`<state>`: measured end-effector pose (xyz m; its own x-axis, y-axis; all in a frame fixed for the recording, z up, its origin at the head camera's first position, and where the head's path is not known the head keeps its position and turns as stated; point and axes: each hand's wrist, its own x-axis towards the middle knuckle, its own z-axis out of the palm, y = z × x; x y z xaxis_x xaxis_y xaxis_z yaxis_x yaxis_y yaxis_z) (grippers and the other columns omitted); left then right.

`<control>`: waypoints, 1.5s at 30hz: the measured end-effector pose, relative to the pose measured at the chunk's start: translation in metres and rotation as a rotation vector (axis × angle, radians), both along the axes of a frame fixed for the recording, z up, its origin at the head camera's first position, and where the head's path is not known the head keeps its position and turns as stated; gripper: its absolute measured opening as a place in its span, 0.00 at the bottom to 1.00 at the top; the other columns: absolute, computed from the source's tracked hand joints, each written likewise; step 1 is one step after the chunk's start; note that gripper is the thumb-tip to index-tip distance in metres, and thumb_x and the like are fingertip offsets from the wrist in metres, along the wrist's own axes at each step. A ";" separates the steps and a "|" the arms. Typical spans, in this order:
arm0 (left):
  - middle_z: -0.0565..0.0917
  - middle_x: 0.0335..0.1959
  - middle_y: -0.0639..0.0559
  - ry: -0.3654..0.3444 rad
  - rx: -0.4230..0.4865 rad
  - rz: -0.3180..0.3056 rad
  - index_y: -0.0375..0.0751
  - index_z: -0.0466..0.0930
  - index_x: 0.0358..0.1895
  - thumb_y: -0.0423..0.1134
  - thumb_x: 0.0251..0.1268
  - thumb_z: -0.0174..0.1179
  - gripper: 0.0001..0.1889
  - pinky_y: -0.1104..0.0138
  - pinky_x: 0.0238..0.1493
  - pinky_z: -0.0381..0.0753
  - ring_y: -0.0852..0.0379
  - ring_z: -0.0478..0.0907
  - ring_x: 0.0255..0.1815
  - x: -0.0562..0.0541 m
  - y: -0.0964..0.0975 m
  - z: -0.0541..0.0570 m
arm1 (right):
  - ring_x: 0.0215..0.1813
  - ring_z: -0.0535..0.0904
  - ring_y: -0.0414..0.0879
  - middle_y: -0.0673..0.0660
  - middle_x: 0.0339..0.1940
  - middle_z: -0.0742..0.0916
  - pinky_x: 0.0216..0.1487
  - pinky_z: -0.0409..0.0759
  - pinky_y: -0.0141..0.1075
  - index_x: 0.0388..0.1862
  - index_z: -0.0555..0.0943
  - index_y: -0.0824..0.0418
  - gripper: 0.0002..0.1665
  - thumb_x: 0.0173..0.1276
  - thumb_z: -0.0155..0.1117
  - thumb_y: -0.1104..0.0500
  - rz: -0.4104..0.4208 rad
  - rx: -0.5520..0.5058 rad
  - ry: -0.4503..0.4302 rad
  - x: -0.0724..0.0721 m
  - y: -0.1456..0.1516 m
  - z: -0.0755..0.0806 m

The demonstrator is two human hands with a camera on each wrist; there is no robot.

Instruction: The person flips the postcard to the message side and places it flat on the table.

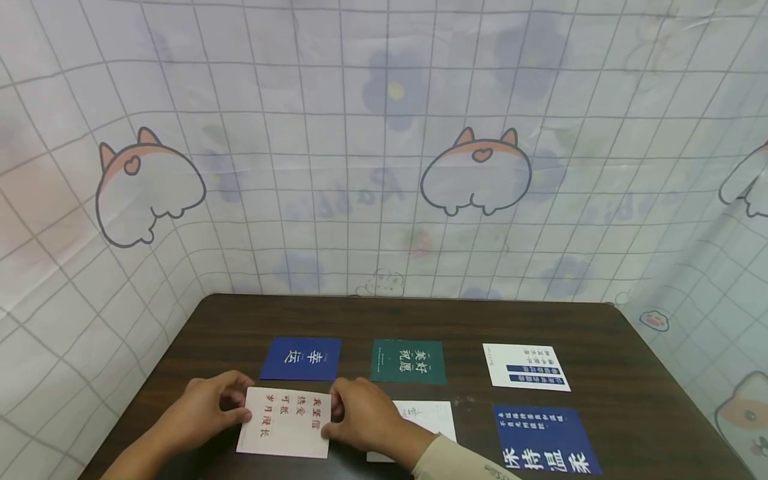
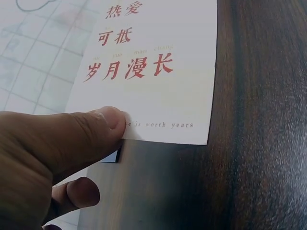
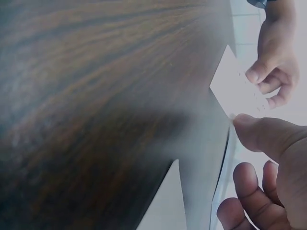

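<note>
A white card with red Chinese characters (image 1: 285,427) is held above the near left part of the table. My left hand (image 1: 201,410) pinches its left edge; in the left wrist view the thumb (image 2: 108,122) lies over the small English print at the card's end. On the card's right edge, my right hand (image 1: 366,413) pinches with its thumb (image 3: 249,129), while its other fingers show curled in the right wrist view. Beneath the right hand and wrist lies another white card (image 1: 441,417), partly hidden.
Behind the hands lie a blue card (image 1: 300,360) and a green card (image 1: 408,362). To the right are a white card with blue bars (image 1: 522,367) and a larger-lettered blue card (image 1: 546,437). The dark wooden table (image 1: 468,320) meets a grid-patterned cloth (image 1: 360,233).
</note>
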<state>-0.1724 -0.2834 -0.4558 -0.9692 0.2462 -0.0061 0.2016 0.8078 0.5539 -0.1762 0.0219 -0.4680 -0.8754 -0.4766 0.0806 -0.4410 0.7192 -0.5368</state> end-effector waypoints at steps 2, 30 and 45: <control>0.85 0.31 0.69 0.005 -0.001 0.000 0.44 0.82 0.50 0.40 0.53 0.79 0.22 0.45 0.53 0.73 0.60 0.80 0.41 0.000 -0.001 -0.001 | 0.30 0.68 0.34 0.37 0.24 0.75 0.30 0.68 0.31 0.28 0.75 0.45 0.21 0.53 0.83 0.47 0.010 -0.008 0.005 0.000 0.001 0.000; 0.85 0.32 0.69 0.045 0.103 -0.142 0.50 0.79 0.39 0.51 0.71 0.65 0.10 0.66 0.35 0.74 0.65 0.82 0.38 -0.002 -0.008 -0.005 | 0.20 0.69 0.31 0.37 0.21 0.75 0.21 0.66 0.28 0.31 0.76 0.50 0.11 0.69 0.69 0.52 0.034 -0.044 0.059 0.001 0.004 0.001; 0.84 0.35 0.70 0.173 0.066 -0.150 0.59 0.79 0.38 0.44 0.70 0.68 0.06 0.56 0.46 0.81 0.70 0.81 0.39 -0.001 -0.010 -0.006 | 0.32 0.71 0.30 0.34 0.26 0.78 0.33 0.71 0.28 0.36 0.80 0.47 0.04 0.70 0.68 0.54 0.052 -0.094 0.099 0.001 0.008 0.001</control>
<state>-0.1732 -0.2935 -0.4618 -0.9069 0.3820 0.1780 0.4135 0.7249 0.5510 -0.1756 0.0298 -0.4673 -0.8353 -0.5074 0.2116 -0.5304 0.6424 -0.5532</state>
